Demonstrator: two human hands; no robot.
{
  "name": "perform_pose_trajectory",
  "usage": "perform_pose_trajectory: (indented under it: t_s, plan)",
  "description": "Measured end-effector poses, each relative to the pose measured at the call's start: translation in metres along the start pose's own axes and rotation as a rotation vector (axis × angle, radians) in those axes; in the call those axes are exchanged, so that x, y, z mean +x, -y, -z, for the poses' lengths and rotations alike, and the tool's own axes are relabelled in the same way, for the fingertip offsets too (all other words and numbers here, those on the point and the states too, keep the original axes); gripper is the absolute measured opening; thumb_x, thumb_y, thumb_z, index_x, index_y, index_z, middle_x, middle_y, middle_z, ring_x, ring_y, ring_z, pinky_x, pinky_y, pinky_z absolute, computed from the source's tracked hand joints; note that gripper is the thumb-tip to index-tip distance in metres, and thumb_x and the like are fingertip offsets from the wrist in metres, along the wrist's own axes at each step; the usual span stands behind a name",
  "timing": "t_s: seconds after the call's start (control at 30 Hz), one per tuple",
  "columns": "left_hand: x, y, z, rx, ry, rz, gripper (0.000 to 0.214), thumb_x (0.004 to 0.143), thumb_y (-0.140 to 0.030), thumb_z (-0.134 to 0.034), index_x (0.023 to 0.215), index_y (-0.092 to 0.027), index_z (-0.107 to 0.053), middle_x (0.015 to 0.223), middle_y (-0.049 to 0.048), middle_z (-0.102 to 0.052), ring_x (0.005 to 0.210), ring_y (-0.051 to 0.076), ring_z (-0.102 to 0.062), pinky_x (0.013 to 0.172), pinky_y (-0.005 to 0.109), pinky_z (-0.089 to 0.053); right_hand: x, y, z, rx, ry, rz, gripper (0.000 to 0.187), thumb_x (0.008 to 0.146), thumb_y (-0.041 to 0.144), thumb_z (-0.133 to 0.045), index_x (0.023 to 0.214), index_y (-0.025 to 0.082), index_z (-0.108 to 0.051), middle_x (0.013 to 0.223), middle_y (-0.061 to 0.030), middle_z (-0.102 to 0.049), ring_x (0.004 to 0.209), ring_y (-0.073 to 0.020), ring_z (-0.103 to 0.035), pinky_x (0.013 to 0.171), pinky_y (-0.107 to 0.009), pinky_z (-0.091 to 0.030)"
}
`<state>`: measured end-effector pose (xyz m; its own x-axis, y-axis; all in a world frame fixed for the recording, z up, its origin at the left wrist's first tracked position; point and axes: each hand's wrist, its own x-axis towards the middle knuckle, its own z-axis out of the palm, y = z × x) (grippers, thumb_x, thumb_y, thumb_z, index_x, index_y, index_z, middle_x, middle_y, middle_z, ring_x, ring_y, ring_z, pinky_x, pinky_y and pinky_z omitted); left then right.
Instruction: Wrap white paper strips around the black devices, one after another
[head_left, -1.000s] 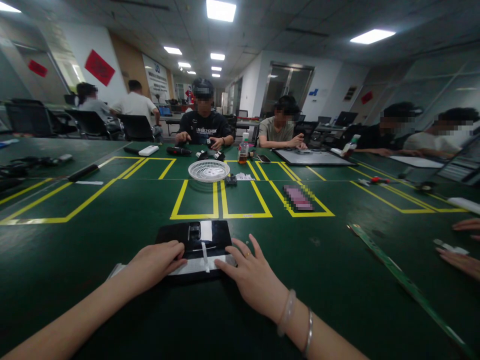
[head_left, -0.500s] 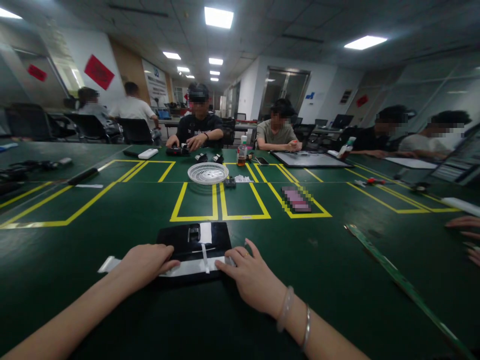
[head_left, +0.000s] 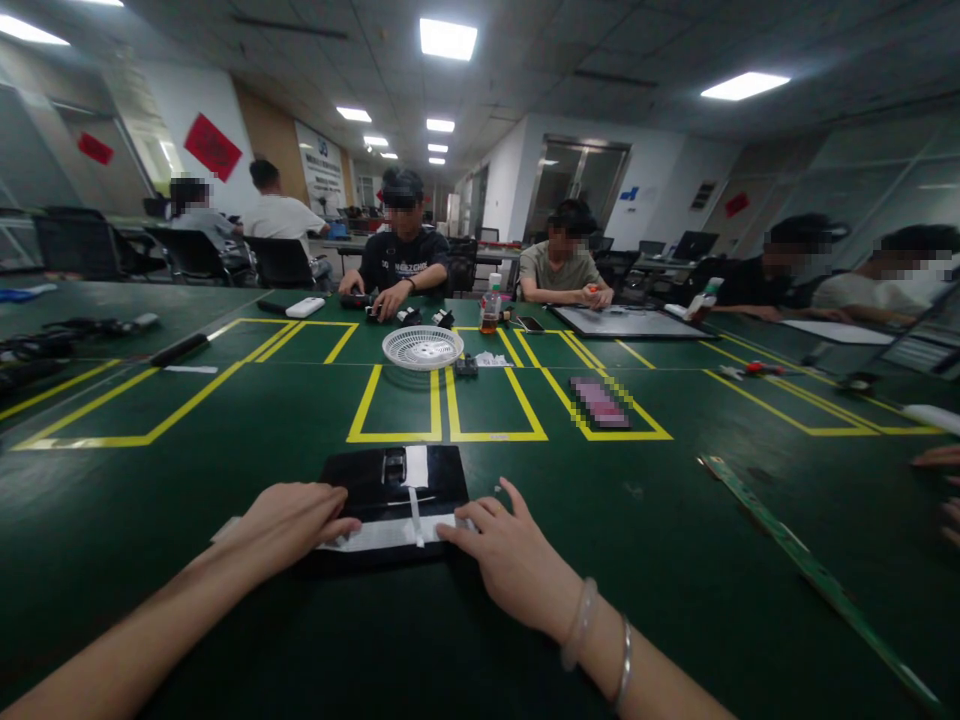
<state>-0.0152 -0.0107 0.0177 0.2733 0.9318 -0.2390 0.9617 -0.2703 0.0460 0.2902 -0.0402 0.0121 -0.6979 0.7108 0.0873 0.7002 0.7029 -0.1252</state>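
A flat black panel point(head_left: 356, 472) lies in front of me, with a white patch point(head_left: 417, 466) and a small dark square fitting at its far edge. Across its near part runs a white ribbon-like strip point(head_left: 379, 536), crossed by a narrow white band point(head_left: 415, 508). My left hand point(head_left: 294, 520) is closed on the strip's left part, thumb toward the middle; one end peeks out beyond the wrist. At the panel's right edge, my right hand point(head_left: 514, 550) pinches the strip's other end between thumb and fingers, partly hiding it; one finger is raised.
Beyond the panel are a white round basket point(head_left: 423, 347), a small dark block point(head_left: 466, 366), a bottle point(head_left: 491, 308) and a pink phone-like object point(head_left: 600, 402). A long green circuit strip point(head_left: 802, 565) lies on the right. Co-workers sit around the green table point(head_left: 637, 530).
The whole view has shifted slightly. Less of the strip's left end shows past my left wrist. My hands keep nearly the same places on the panel. The co-worker opposite has moved their hands slightly.
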Motion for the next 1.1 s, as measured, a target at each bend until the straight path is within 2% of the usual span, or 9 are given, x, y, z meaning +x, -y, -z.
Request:
perform_pose_trajectory:
  t_s: [0.1, 0.2, 0.27, 0.33, 0.43, 0.5, 0.6, 0.73, 1.1]
  plan:
    - [-0.003, -0.004, 0.004, 0.053, -0.064, -0.021, 0.026, 0.091, -0.042, -0.060, 0.094, -0.017, -0.068, 0.096, 0.0107, -0.064, 0.082, 0.027, -0.063, 0.065, 0.032, -0.049, 0.000, 0.000, -0.001, -0.012, -0.009, -0.003, 0.053, 0.087, 0.007, -0.049, 0.134, 0.032, -0.052, 0.126, -0.0062, -0.057, 0.121, -0.0249, -0.049, 0.114, -0.062, -0.011]
    - [-0.004, -0.007, 0.002, 0.034, -0.194, -0.149, 0.023, 0.088, -0.034, -0.065, 0.106, -0.020, -0.067, 0.115, 0.0101, -0.061, 0.101, 0.028, -0.060, 0.082, 0.037, -0.050, -0.001, 0.001, -0.001, -0.026, -0.022, 0.010, 0.052, 0.087, 0.007, -0.050, 0.134, 0.032, -0.052, 0.134, -0.0072, -0.053, 0.126, -0.0248, -0.045, 0.114, -0.060, -0.011]
    - [-0.003, -0.007, -0.004, -0.026, -0.227, -0.264, 0.036, 0.090, -0.037, -0.064, 0.123, -0.024, -0.062, 0.131, 0.0082, -0.056, 0.119, 0.029, -0.053, 0.099, 0.042, -0.045, -0.001, 0.001, 0.000, -0.034, -0.029, 0.018, 0.051, 0.088, 0.007, -0.048, 0.133, 0.032, -0.053, 0.137, -0.0071, -0.051, 0.127, -0.0243, -0.044, 0.114, -0.060, -0.011]
    - [-0.002, -0.008, -0.011, -0.073, -0.210, -0.345, 0.057, 0.088, -0.047, -0.066, 0.139, -0.026, -0.051, 0.144, 0.0079, -0.046, 0.131, 0.030, -0.043, 0.110, 0.046, -0.036, -0.001, 0.000, 0.001, -0.041, -0.033, 0.024, 0.050, 0.088, 0.007, -0.048, 0.131, 0.032, -0.054, 0.138, -0.0065, -0.051, 0.127, -0.0243, -0.045, 0.114, -0.061, -0.011]
    - [-0.001, -0.010, -0.017, -0.089, -0.182, -0.368, 0.088, 0.077, -0.059, -0.075, 0.149, -0.023, -0.038, 0.151, 0.0112, -0.036, 0.137, 0.034, -0.035, 0.116, 0.049, -0.027, -0.001, 0.000, 0.003, -0.062, -0.074, 0.030, 0.057, 0.086, 0.005, -0.048, 0.135, 0.032, -0.050, 0.140, -0.0061, -0.051, 0.128, -0.0246, -0.044, 0.114, -0.062, -0.009]
    - [-0.001, -0.011, -0.018, -0.090, -0.180, -0.357, 0.095, 0.074, -0.059, -0.078, 0.151, -0.023, -0.036, 0.152, 0.0125, -0.034, 0.139, 0.034, -0.033, 0.117, 0.050, -0.024, -0.001, -0.002, 0.004, -0.077, -0.131, 0.022, 0.065, 0.083, 0.002, -0.046, 0.140, 0.032, -0.045, 0.141, -0.0065, -0.050, 0.129, -0.0244, -0.044, 0.114, -0.062, -0.008]
    - [0.000, -0.010, -0.019, -0.092, -0.171, -0.369, 0.094, 0.076, -0.058, -0.077, 0.151, -0.022, -0.034, 0.153, 0.0117, -0.033, 0.140, 0.032, -0.031, 0.118, 0.049, -0.022, -0.002, -0.005, 0.007, -0.089, -0.195, 0.007, 0.069, 0.081, 0.001, -0.045, 0.143, 0.030, -0.041, 0.141, -0.0070, -0.050, 0.129, -0.0246, -0.044, 0.114, -0.063, -0.008]
    - [0.002, -0.009, -0.020, -0.081, -0.179, -0.402, 0.093, 0.078, -0.059, -0.074, 0.152, -0.022, -0.031, 0.153, 0.0100, -0.032, 0.141, 0.029, -0.029, 0.120, 0.050, -0.018, -0.002, -0.009, 0.009, -0.086, -0.207, 0.010, 0.065, 0.083, 0.002, -0.045, 0.142, 0.029, -0.043, 0.139, -0.0070, -0.052, 0.129, -0.0248, -0.044, 0.113, -0.062, -0.008]
    - [0.003, -0.010, -0.013, -0.096, -0.269, -0.469, 0.073, 0.078, -0.052, -0.074, 0.141, -0.024, -0.049, 0.143, 0.0094, -0.046, 0.134, 0.031, -0.039, 0.120, 0.054, -0.012, -0.004, -0.015, 0.012, -0.087, -0.233, 0.000, 0.055, 0.089, 0.007, -0.046, 0.140, 0.028, -0.046, 0.136, -0.0079, -0.055, 0.128, -0.0239, -0.045, 0.113, -0.061, -0.008]
